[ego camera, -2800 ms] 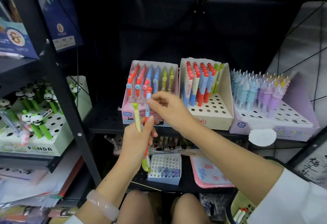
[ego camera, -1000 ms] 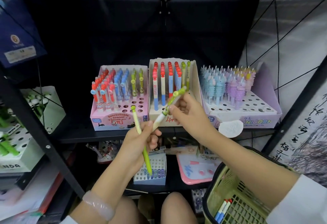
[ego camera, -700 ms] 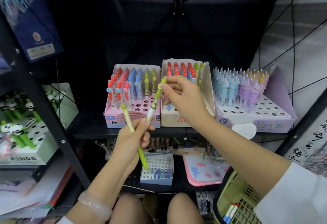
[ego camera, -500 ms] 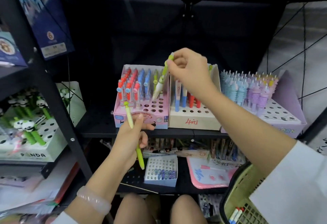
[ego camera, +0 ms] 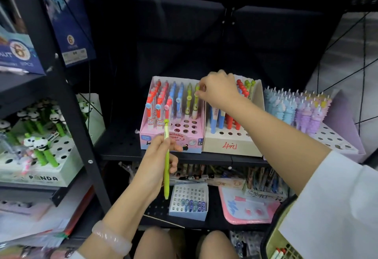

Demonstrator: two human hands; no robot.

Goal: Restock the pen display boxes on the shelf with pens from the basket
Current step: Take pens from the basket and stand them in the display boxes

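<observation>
Green plastic pens, light, stiff and probably slick: right hand [ego camera: 219, 91] pinches one pen's cap [ego camera: 196, 93] at its hole in the pink display box [ego camera: 190, 143]; left hand [ego camera: 157, 162] grips the spare green pen [ego camera: 167, 162] mid-barrel, below the shelf [ego camera: 184, 155].

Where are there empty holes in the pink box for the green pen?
Free holes fill the pink box front right, below the green pens. The rows behind are crowded. The left hand holds a spare green pen.
</observation>
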